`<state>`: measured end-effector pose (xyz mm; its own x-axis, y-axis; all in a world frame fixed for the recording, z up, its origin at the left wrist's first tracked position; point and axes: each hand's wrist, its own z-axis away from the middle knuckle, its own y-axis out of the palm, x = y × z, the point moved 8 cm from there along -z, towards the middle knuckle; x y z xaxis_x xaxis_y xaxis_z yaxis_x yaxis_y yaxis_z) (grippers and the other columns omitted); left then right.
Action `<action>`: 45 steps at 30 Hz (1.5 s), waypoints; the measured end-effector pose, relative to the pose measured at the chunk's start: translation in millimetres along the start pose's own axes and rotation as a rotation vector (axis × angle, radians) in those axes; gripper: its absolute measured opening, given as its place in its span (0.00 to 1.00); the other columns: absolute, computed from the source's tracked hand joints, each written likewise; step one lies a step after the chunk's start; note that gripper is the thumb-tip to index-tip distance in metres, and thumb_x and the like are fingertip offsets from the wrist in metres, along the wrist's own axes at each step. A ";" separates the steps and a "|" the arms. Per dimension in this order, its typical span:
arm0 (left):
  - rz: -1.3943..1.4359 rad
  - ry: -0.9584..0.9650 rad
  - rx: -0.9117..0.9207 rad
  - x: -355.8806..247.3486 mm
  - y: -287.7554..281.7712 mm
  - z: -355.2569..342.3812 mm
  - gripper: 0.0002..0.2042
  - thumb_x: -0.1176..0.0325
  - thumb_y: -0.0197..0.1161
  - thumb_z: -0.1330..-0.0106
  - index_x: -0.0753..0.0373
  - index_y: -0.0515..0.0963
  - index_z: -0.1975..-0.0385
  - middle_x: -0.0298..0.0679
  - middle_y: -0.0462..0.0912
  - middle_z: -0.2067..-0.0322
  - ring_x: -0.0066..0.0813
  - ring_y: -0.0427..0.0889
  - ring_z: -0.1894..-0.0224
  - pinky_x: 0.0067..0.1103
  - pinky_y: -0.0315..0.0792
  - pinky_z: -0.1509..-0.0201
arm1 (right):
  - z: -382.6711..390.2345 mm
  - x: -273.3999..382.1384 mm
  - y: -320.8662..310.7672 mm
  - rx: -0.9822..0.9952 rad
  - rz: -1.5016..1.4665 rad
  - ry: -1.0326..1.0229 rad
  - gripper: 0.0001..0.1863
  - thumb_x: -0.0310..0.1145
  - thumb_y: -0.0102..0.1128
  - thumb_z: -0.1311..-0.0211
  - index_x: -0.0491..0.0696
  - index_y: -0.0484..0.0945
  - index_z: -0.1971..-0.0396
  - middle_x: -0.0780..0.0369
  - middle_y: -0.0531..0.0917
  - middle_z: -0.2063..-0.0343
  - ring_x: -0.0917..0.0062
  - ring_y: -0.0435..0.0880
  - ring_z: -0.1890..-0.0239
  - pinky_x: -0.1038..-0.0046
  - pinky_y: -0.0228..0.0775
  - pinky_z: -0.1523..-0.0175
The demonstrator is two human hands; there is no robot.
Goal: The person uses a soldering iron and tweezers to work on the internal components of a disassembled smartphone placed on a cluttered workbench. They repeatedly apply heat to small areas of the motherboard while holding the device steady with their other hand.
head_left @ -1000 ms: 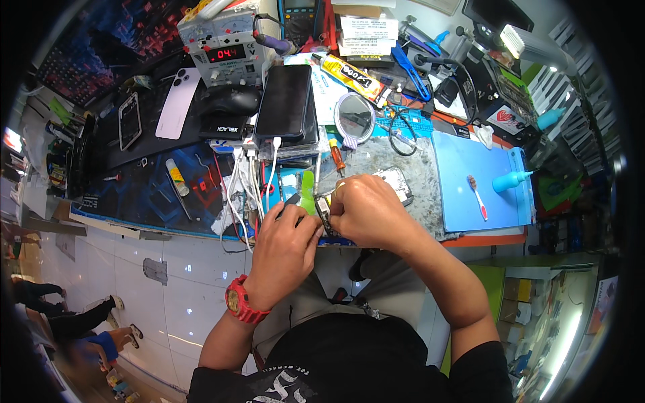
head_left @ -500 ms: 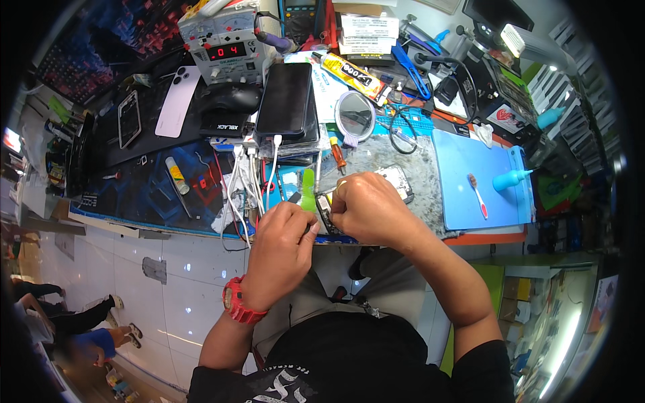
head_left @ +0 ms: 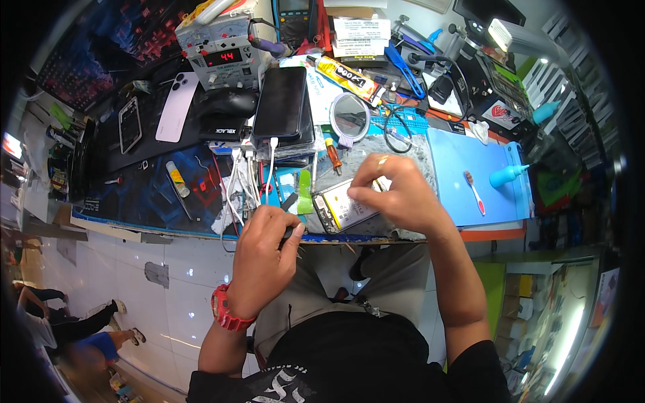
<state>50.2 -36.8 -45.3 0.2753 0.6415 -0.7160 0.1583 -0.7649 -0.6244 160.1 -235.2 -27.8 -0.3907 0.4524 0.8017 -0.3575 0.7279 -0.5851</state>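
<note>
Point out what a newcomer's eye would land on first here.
Probably the opened phone at front centre, under the right hand. Then the red wristwatch on the left wrist, and the bright blue mat to the right. At the back left, red digits glow on the power supply.

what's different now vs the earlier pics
The left hand has drawn left, away from the opened phone, with a small dark object in its fingers. The right hand has shifted right, uncovering more of the phone; whether its fingertips touch it is unclear. The toothbrush, round mirror and orange-handled screwdriver stayed put.
</note>
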 end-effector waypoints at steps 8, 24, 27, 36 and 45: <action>0.130 -0.101 -0.111 -8.5 -11.4 14.5 0.02 0.79 0.65 0.27 0.69 0.79 0.61 0.43 0.80 0.62 0.34 0.81 0.61 0.26 0.74 0.55 | 90.4 15.0 -38.0 -0.375 -0.045 -0.076 0.04 0.23 0.73 0.35 0.40 0.86 0.63 0.58 0.86 0.70 0.72 0.85 0.68 0.70 0.76 0.59; 0.358 -0.063 -0.009 -58.2 29.2 68.0 0.05 0.80 0.69 0.30 0.67 0.79 0.59 0.44 0.82 0.61 0.37 0.82 0.58 0.30 0.76 0.50 | 194.8 54.4 -24.6 -0.503 0.045 -0.302 0.13 0.26 0.70 0.31 0.46 0.83 0.49 0.56 0.85 0.53 0.61 0.85 0.51 0.63 0.78 0.46; 0.356 -0.024 -0.017 -65.8 32.8 69.7 0.05 0.80 0.69 0.29 0.67 0.80 0.59 0.44 0.82 0.61 0.37 0.82 0.59 0.31 0.76 0.47 | 191.1 26.4 -4.8 -0.420 -0.267 -0.105 0.18 0.24 0.70 0.32 0.45 0.82 0.44 0.55 0.86 0.53 0.62 0.85 0.51 0.64 0.78 0.48; 0.326 -0.006 0.119 -76.1 45.9 67.7 0.12 0.72 0.74 0.31 0.66 0.79 0.54 0.44 0.80 0.60 0.36 0.80 0.58 0.37 0.76 0.40 | 173.6 47.7 12.4 -0.485 -0.045 -0.333 0.13 0.23 0.79 0.41 0.45 0.87 0.57 0.63 0.88 0.71 0.70 0.83 0.73 0.69 0.72 0.67; 0.358 0.240 0.224 -89.5 75.5 37.9 0.36 0.49 0.83 0.41 0.67 0.81 0.38 0.44 0.81 0.62 0.42 0.81 0.60 0.33 0.77 0.55 | 161.0 16.0 40.3 -0.165 -0.974 0.190 0.06 0.27 0.73 0.28 0.39 0.88 0.60 0.57 0.91 0.67 0.78 0.87 0.70 0.73 0.77 0.64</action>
<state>1.6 -149.7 -40.2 0.4906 0.2882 -0.8224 -0.1871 -0.8869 -0.4224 2.9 -281.6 -58.3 0.1564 -0.3142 0.9364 -0.3218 0.8801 0.3490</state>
